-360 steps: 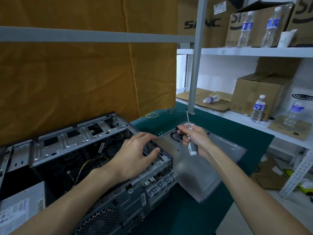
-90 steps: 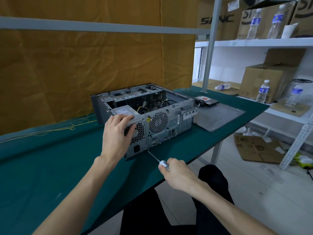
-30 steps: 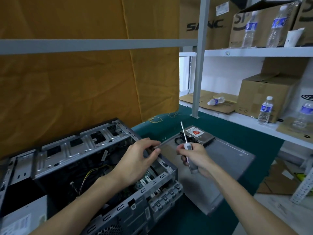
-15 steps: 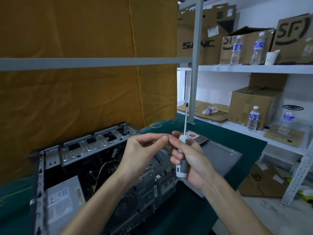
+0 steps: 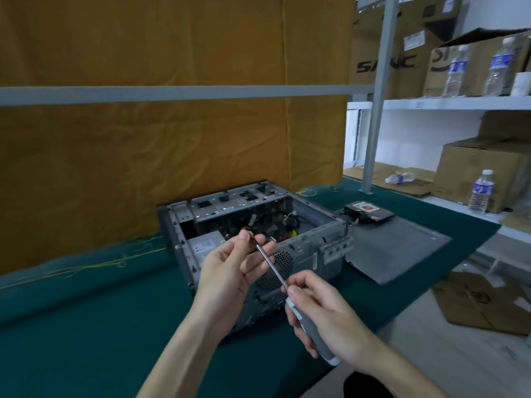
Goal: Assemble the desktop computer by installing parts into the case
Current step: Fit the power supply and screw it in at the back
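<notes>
We note left hand (image 5: 230, 271) pinching small screw (image 5: 249, 234) at screwdriver (image 5: 290, 294) tip; right hand (image 5: 321, 317) grips handle. Shaft slants up-left from right hand, both held above case (image 5: 310, 239) rear edge.

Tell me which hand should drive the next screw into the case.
The right hand, probably: it grips the screwdriver by its handle. The left hand pinches something small at the tip, likely a screw, above the open case.

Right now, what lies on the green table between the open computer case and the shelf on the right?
In the head view, the grey side panel lies flat beside the computer case, with a hard drive behind it.
</notes>
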{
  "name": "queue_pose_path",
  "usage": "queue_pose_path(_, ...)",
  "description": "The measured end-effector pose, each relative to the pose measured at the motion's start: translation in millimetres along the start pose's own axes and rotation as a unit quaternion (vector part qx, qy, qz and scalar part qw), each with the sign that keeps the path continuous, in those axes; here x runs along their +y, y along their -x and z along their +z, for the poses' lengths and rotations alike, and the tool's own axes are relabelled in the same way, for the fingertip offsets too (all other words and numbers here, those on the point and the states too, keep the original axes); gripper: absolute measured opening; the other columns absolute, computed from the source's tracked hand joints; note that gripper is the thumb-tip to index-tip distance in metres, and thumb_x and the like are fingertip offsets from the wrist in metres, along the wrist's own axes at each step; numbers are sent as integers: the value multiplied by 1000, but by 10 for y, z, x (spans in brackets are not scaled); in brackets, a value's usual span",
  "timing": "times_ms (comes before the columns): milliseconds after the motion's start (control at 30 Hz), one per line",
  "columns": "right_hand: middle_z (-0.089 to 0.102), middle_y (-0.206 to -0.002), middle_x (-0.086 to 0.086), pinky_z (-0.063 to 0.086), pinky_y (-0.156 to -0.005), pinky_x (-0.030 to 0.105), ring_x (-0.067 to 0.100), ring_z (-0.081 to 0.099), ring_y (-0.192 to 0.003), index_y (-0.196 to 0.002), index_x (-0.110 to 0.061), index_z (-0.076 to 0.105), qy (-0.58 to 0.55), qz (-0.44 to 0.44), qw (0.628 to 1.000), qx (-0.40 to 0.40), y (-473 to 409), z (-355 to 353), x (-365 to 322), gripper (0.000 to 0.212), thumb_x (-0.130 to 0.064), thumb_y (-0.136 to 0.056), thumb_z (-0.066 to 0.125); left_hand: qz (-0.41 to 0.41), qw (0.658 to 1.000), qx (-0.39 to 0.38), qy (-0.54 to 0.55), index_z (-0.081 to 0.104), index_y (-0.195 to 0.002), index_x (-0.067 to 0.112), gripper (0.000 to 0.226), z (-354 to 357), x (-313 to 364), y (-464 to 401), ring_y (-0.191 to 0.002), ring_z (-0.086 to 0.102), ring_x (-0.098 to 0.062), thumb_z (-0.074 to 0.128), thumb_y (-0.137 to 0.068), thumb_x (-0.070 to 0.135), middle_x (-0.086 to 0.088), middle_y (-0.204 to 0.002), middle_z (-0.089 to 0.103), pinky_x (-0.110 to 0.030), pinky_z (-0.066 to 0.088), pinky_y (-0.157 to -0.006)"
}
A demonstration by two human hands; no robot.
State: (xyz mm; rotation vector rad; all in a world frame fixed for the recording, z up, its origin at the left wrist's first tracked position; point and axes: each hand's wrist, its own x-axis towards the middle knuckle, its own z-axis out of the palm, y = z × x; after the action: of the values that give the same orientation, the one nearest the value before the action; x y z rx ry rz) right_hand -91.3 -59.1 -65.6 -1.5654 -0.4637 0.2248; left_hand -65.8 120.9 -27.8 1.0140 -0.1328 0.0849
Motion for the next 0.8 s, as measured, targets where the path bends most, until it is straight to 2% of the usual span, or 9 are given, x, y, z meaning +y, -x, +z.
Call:
queue_pose_path(67,59,-77,1,41,-42,29,17,47,-50,-109,-14,51,17,12,1000,-5,103,109,43,20,-34,-106,52,3,1000,11,-13,81,-86,15,24,-129,-24,145,-103,75,-25,64,-92,31,-9,-99,76,-26,61,-74)
queue_pose_path(167,60,-76,2,41,-41,28,19,48,-49,-107,-12,52,28,29,999,-7,217,237,105,19,-31,-106,54,1,999,28,-35,70,-103,-3,36,-301,-65,310,-102,75,-28,63,-94,30,-10,-86,74,-27,61,-74)
queue_pose_path(233,62,-75,1,41,-40,27,20,49,-49,-106,-12,52,42,36,998,-10,267,294,140,18,-29,-105,57,-4,998,51,-39,68,-105,-8,38,-400,-118,406,-102,75,-30,63,-95,28,-14,-91,75,-26,61,-73)
queue_pose_path(300,62,-75,0,42,-42,28,19,51,-49,-103,-20,54,90,34,995,-8,301,354,174,14,-32,-103,60,-11,996,86,-38,69,-103,-8,34,-479,-189,501,-100,75,-29,64,-95,25,-16,-97,76,-25,61,-71)
queue_pose_path(400,64,-77,7,45,-46,27,13,55,-50,-92,-38,53,218,21,976,12,340,459,240,12,-44,-96,62,-30,990,133,-21,68,-106,-8,31,-595,-317,620,-99,76,-27,63,-98,21,-17,-101,77,-22,60,-70)
queue_pose_path(533,65,-76,3,48,-49,31,10,56,-48,-90,-37,51,303,33,952,25,378,573,347,19,-51,-91,63,-59,985,163,6,66,-111,-10,30,-752,-471,731,-100,75,-25,63,-99,18,-19,-106,76,-23,61,-73)
queue_pose_path(667,65,-81,0,49,-51,30,13,62,-52,-91,-35,51,350,54,935,30,378,647,367,20,-52,-91,62,-90,982,158,49,63,-118,-12,33,-881,-583,755,-102,75,-24,64,-98,15,-20,-109,75,-24,61,-73)
queue_pose_path(800,65,-77,-1,44,-40,24,14,66,-44,-94,-28,52,340,77,937,28,320,746,308,17,-43,-95,61,-99,979,159,74,61,-121,-10,35,-972,-621,688,-103,75,-23,65,-98,15,-19,-111,75,-23,60,-72)
